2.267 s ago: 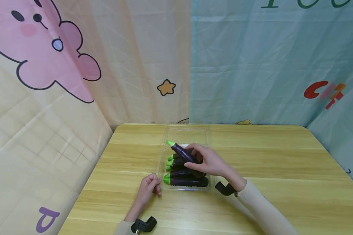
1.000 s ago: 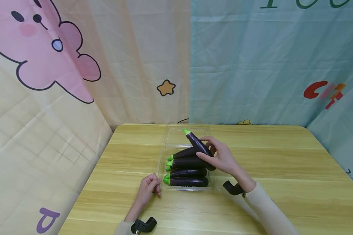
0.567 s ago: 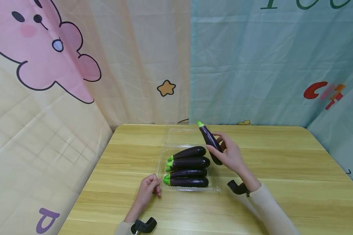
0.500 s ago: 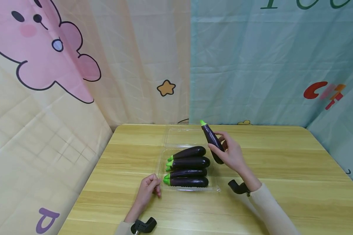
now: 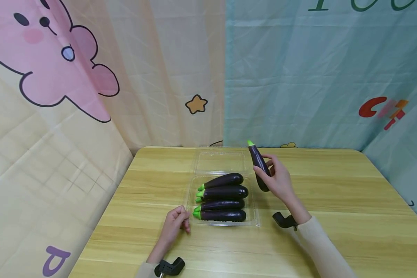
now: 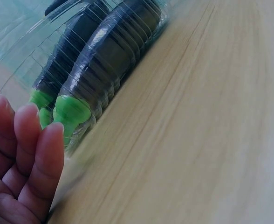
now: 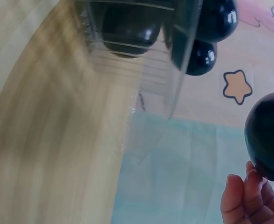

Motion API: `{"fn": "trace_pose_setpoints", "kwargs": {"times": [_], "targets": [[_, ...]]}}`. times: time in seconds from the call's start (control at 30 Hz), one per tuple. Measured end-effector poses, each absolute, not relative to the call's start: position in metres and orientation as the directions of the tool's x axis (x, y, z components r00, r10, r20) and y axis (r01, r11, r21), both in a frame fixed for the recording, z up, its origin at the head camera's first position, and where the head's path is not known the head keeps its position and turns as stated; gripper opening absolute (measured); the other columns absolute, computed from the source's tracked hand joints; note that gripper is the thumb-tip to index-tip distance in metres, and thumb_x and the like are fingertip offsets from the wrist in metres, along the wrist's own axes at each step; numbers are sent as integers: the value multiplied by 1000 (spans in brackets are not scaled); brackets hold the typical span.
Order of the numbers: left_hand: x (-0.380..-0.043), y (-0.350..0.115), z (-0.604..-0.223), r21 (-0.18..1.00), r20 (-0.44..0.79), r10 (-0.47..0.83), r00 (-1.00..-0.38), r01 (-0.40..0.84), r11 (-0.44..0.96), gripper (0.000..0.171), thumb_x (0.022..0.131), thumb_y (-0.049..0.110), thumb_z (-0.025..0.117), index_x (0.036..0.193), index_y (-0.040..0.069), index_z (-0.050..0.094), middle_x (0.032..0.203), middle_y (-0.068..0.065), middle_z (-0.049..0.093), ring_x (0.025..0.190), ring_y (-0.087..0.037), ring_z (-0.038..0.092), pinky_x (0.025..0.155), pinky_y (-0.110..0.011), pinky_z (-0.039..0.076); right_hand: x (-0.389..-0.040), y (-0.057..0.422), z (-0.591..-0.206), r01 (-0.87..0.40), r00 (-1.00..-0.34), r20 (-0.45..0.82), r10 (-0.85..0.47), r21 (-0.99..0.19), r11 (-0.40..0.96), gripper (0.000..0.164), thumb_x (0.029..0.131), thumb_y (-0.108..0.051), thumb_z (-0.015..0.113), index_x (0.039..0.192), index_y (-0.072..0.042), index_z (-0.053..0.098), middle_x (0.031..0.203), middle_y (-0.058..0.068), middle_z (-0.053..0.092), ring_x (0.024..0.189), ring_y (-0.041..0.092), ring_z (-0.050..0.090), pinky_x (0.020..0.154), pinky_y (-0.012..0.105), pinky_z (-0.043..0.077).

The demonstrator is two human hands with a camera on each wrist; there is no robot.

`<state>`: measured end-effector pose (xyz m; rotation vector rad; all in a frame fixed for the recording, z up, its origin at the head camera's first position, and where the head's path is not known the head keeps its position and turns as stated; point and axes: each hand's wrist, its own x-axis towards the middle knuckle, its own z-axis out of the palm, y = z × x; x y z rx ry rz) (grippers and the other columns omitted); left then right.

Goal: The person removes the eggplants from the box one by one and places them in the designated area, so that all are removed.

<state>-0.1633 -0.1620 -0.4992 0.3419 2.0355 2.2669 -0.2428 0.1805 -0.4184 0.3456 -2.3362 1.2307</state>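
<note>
My right hand [image 5: 277, 179] holds a dark purple eggplant [image 5: 258, 164] with a bright green stem end, its fingers and thumb around the thicker lower half. The eggplant is tilted, stem up, in the air to the right of a clear plastic clamshell box [image 5: 253, 216]. In the right wrist view its rounded end [image 7: 270, 140] shows above the fingertips [image 7: 234, 189]. Several more eggplants [image 5: 222, 215] lie side by side in the box, stems to the left. At the box's left edge, my left hand [image 5: 173, 224] pinches the rim with curled fingers.
The box's clear lid [image 5: 220, 162] is folded back flat toward the rear of the wooden table [image 5: 316, 185]. Printed curtains [image 5: 281, 77] hang behind the table and along its sides. A black wrist camera mount [image 5: 284, 220] sits on each forearm.
The right hand has lifted the eggplant off the pile and carried it rightward and back, past the box's right edge, turning it more upright. The left hand has stayed in place.
</note>
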Motion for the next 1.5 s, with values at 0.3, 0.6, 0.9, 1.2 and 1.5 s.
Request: {"fn": "trace_pose_setpoints", "kwargs": {"times": [0.3, 0.6, 0.9, 1.2, 1.5], "targets": [[-164, -162, -501, 987, 132, 214, -968, 108, -123, 35, 95, 4, 50, 70, -11, 32, 57, -1, 49, 49, -12, 52, 47, -26, 50, -253, 190, -429, -335, -896, 443, 36, -727, 600, 53, 87, -36, 68, 128, -7, 51, 83, 12, 56, 57, 21, 46, 45, 30, 41], [-165, -162, -502, 986, 137, 208, -968, 113, -125, 34, 95, 3, 50, 70, -11, 32, 57, 0, 49, 48, -12, 52, 47, -25, 50, -259, 200, -440, -234, -946, 324, 26, -736, 635, 55, 91, -39, 62, 128, -2, 45, 86, 17, 57, 63, 23, 50, 52, 33, 43], [-164, -161, -500, 987, 123, 189, -974, 101, -124, 33, 94, 2, 50, 69, -11, 32, 56, -2, 49, 48, -12, 51, 47, -26, 50, -267, 206, -449, -136, -975, 222, 27, -685, 716, 58, 92, -43, 57, 124, 4, 44, 88, 20, 57, 72, 29, 53, 57, 34, 43], [-165, -162, -501, 986, 134, 210, -968, 110, -124, 34, 95, 3, 50, 70, -12, 33, 57, -1, 49, 49, -12, 51, 47, -25, 50, -275, 203, -449, -73, -993, 119, 8, -654, 753, 59, 94, -38, 56, 125, 9, 40, 92, 25, 60, 74, 30, 57, 62, 39, 47], [-164, -163, -501, 988, 121, 213, -970, 97, -123, 34, 95, 4, 50, 71, -12, 32, 57, -1, 49, 49, -12, 51, 48, -26, 50, -281, 202, -454, -52, -997, 76, -5, -632, 773, 60, 95, -38, 54, 125, 12, 39, 99, 29, 57, 80, 34, 57, 68, 44, 47]]}}
